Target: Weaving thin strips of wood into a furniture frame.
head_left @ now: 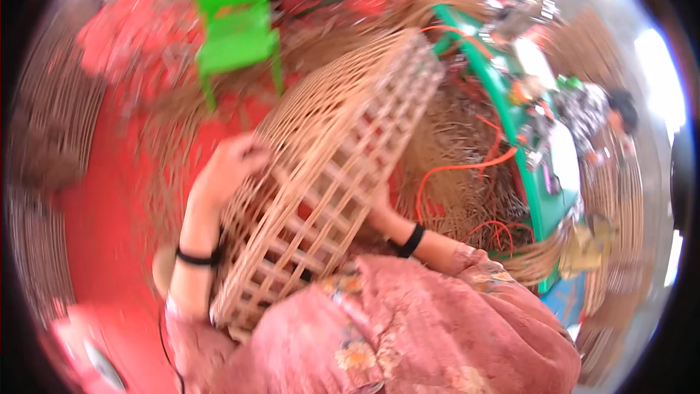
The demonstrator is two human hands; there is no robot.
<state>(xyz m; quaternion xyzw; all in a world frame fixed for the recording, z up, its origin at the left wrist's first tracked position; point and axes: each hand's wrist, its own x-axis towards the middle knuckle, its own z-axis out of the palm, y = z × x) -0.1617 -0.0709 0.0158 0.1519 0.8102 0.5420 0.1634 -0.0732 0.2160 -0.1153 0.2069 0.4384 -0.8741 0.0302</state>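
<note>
- Flanking a large woven basket (335, 124), your two hands are standing at opposite sides of it, with the basket lying between them, in front of your pink flowered clothing (408, 321).
- The basket's long axis is running aslant, from beside your left forearm at the lower left up toward the far right, where its upper end is pointing near the green table (538, 211).
- Your left hand (226, 168) is sitting at the basket's left side, the more exposed of the two; the weave is lying just to the right of its fingers, which are showing half curled. Blur is masking whether they are gripping a strand.
- Your right hand (379, 210) is resting lower, partly behind the open lattice, so the basket is rising to its left and above. The weave is hiding those fingers; you cannot tell whether they are spread or holding anything.
- Beyond the basket's left side, a green chair (237, 51) is standing well apart from your hands; an orange cord (467, 166) is looping between basket and table.
</note>
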